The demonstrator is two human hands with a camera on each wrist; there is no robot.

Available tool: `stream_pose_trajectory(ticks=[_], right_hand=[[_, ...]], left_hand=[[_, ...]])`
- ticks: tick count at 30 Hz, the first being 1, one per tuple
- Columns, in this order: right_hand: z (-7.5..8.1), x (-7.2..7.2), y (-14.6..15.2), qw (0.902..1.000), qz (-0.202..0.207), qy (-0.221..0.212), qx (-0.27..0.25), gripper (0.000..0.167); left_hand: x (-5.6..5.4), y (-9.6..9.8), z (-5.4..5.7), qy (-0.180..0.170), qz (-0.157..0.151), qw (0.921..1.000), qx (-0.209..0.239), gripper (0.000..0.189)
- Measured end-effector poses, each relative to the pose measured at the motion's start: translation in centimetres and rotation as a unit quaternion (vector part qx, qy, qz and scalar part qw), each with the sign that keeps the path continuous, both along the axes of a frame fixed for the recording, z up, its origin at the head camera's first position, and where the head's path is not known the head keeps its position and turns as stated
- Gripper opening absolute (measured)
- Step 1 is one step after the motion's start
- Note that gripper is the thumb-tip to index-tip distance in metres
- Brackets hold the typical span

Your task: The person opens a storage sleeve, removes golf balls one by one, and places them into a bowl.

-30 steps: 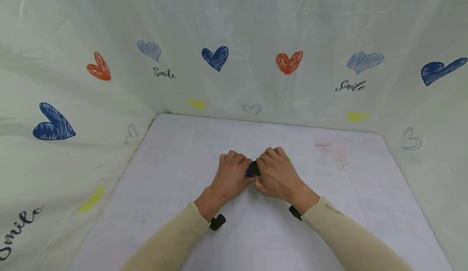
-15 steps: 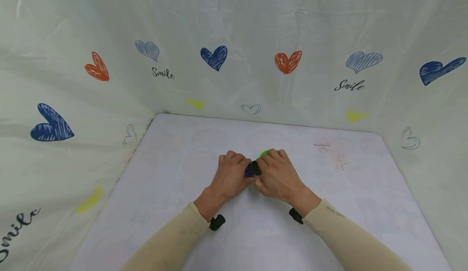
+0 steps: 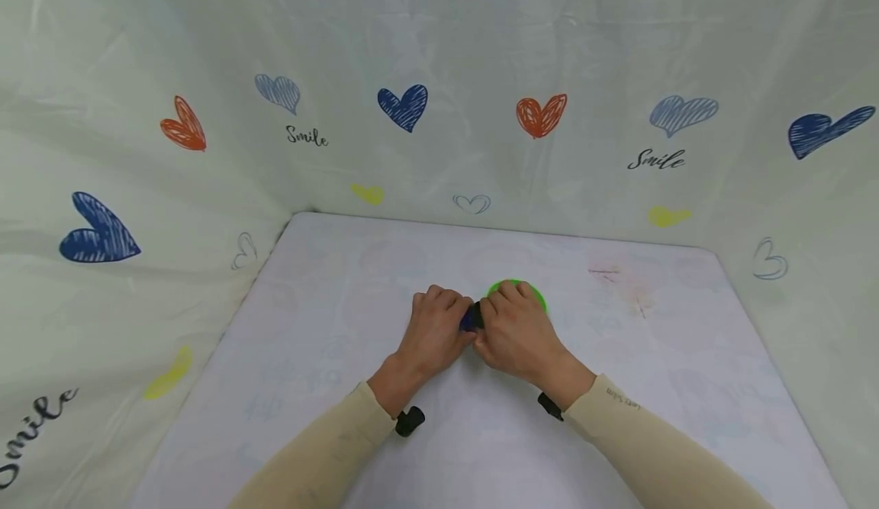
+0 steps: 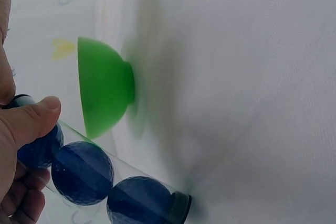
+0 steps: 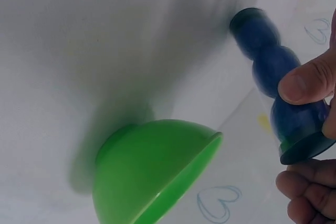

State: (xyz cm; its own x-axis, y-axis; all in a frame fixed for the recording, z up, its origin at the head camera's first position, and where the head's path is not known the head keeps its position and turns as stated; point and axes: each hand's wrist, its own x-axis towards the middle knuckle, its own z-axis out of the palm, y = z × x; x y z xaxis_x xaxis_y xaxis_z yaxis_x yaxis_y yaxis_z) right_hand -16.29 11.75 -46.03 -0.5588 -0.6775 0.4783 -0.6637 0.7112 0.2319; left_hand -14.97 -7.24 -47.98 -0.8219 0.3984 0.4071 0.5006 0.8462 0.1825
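Observation:
My left hand (image 3: 436, 326) grips a clear tube (image 4: 84, 174) of blue balls, thumb and fingers round its upper part. The balls have a dimpled surface like golf balls. The tube slants, its dark lower cap (image 4: 181, 208) close over the table. At the upper end, the curled fingers of my right hand (image 3: 518, 333) hold the dark top cap (image 5: 307, 148), thumb side toward the left hand. Just beyond the right hand stands a green bowl (image 5: 152, 163), mostly hidden behind that hand in the head view.
A white tabletop (image 3: 357, 265) lies under both hands, with faint reddish marks (image 3: 639, 303) at the back right. Pale sheeting (image 3: 474, 51) printed with hearts and "Smile" rises at the back and sides. A dark camera piece (image 3: 410, 421) hangs below the left wrist.
My right hand has shifted slightly left and turned a little at the cap, and more of the green bowl's rim shows. My left hand stays nearly still on the tube.

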Motion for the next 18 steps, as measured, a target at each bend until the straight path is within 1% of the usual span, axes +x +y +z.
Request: stream_pose_trajectory(ticks=[4, 10, 18], right_hand=[[-0.19, -0.15, -0.13, 0.9999, 0.006, 0.011, 0.0, 0.02], [-0.3, -0.15, -0.16, 0.9998, 0.012, 0.012, -0.008, 0.019], [-0.53, -0.16, -0.08, 0.9998, 0.01, 0.014, 0.005, 0.019]], left_hand=[[-0.05, 0.02, 0.05, -0.009, -0.004, 0.9999, 0.003, 0.046], [-0.09, 0.06, 0.04, -0.024, -0.009, 0.9996, 0.008, 0.045], [-0.2, 0.07, 0.15, -0.044, -0.018, 0.9988, 0.014, 0.045]])
